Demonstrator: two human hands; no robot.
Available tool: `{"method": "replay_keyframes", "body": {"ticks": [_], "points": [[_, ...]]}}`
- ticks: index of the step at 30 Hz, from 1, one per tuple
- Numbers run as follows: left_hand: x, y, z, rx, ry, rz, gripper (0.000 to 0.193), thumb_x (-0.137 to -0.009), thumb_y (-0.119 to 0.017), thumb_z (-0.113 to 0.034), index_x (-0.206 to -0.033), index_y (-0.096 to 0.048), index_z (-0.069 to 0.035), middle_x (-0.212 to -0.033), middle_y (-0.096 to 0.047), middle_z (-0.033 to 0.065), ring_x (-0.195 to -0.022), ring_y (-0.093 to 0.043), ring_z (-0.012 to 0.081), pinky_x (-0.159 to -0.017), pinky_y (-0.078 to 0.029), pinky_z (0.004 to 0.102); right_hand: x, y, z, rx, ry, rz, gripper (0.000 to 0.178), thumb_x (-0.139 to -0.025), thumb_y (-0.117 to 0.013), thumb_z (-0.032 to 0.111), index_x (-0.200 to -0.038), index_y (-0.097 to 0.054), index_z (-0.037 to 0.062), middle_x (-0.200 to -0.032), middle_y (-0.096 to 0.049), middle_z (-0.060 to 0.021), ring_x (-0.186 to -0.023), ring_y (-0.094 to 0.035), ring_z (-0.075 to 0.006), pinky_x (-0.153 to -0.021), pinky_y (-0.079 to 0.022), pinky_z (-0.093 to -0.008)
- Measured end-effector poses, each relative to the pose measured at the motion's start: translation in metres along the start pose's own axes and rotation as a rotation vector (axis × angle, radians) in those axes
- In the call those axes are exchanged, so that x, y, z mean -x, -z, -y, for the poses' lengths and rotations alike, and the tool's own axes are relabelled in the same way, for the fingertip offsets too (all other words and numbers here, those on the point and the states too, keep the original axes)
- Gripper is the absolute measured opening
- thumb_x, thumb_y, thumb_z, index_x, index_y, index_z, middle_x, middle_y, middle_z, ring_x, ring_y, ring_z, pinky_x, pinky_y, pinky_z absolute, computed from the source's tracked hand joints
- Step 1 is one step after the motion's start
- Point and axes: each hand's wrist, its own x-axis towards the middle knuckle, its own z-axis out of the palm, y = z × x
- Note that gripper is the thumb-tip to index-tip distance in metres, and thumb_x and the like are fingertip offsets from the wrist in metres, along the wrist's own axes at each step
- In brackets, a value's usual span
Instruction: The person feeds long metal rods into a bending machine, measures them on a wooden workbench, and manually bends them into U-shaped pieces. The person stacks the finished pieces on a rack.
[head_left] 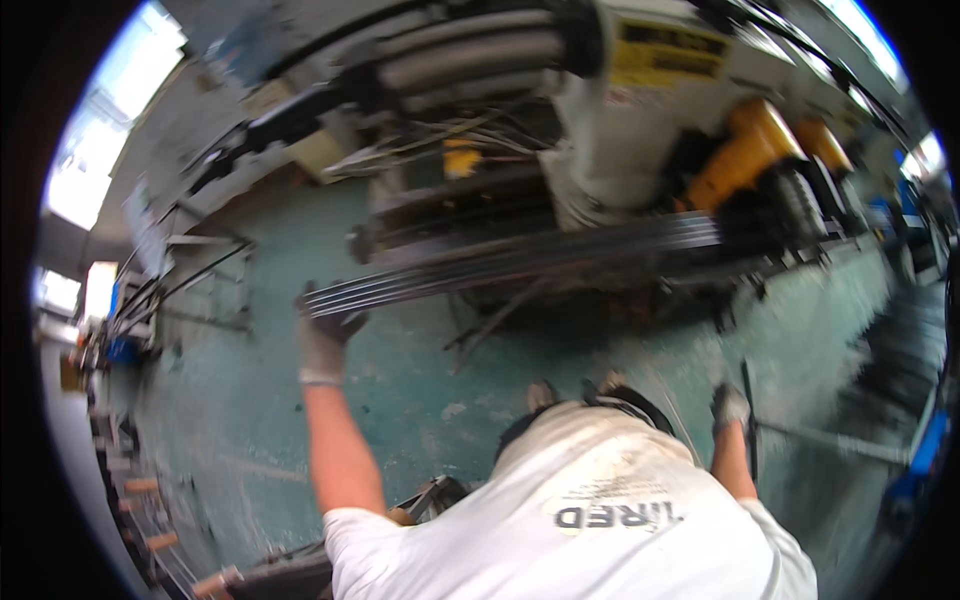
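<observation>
stained white short-sleeved shirt (600,560), dark lettering (572,516) across it — pale gloved hands (324,345)

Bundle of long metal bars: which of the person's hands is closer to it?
The left. The gloved left hand holds the left end of the metal bars; the gloved right hand is apart from them, lower in the picture and toward its right.

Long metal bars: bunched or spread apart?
Bunched: the metal bars run close together, side by side, their left end at the gloved left hand. Motion blur hides the count.

Bars (510,259): glossy metal; left glove (321,350): matt cloth; floor (240,400): scuffed.
</observation>
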Motion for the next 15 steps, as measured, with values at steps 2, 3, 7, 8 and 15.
{"method": "replay_keyframes", "body": {"ticks": [2,3,7,8,15], "points": [[-0.004,-0.004,0.001,-0.091,0.059,0.033,0.078,-0.114,-0.049,-0.076,-0.176,-0.039,-0.029,-0.158,-0.067,0.0108,-0.133,-0.071,0.0365,-0.108,-0.06,0.0654,0.025,0.01,0.015,0.024,0.051,-0.06,0.017,-0.106,-0.07,0.027,-0.105,-0.077,0.0117,-0.089,-0.073,-0.0027,-0.071,-0.063,-0.0161,-0.064,-0.047,-0.0348],[-0.007,-0.004,0.001,-0.123,0.088,0.064,0.077,-0.115,-0.049,-0.075,-0.176,-0.04,-0.029,-0.158,-0.067,0.0108,-0.132,-0.072,0.0361,-0.107,-0.06,0.0644,0.028,0.011,0.016,0.029,0.025,-0.063,0.017,-0.106,-0.07,0.027,-0.106,-0.077,0.0118,-0.091,-0.074,-0.0033,-0.073,-0.065,-0.017,-0.065,-0.049,-0.0353],[-0.011,-0.013,-0.002,-0.258,0.126,0.029,0.074,-0.118,-0.043,-0.073,-0.174,-0.046,-0.025,-0.156,-0.069,0.011,-0.133,-0.072,0.0362,-0.106,-0.059,0.063,0.004,0.002,0.016,0.069,-0.042,0.013,0.02,-0.108,-0.067,0.029,-0.107,-0.077,0.0111,-0.095,-0.075,-0.0051,-0.078,-0.068,-0.0196,-0.068,-0.051,-0.0365],[-0.013,-0.018,-0.004,-0.207,0.116,-0.016,0.075,-0.118,-0.042,-0.073,-0.173,-0.048,-0.023,-0.156,-0.069,0.0113,-0.134,-0.071,0.0376,-0.109,-0.057,0.0637,0.016,-0.013,0.027,0.142,-0.055,-0.01,0.021,-0.108,-0.065,0.029,-0.106,-0.077,0.0108,-0.095,-0.075,-0.0055,-0.078,-0.068,-0.0203,-0.069,-0.051,-0.0366],[0.016,-0.073,0.04,0.363,-0.005,-0.379,0.089,-0.118,-0.036,-0.072,-0.18,-0.034,-0.009,-0.183,-0.04,0.0203,-0.167,-0.039,0.0458,-0.14,-0.03,0.0601,-0.047,-0.033,0.055,0.36,0.232,0.369,0.027,-0.103,-0.075,0.028,-0.11,-0.082,0.0032,-0.098,-0.08,-0.0067,-0.078,-0.065,-0.0172,-0.07,-0.051,-0.0369]]}}
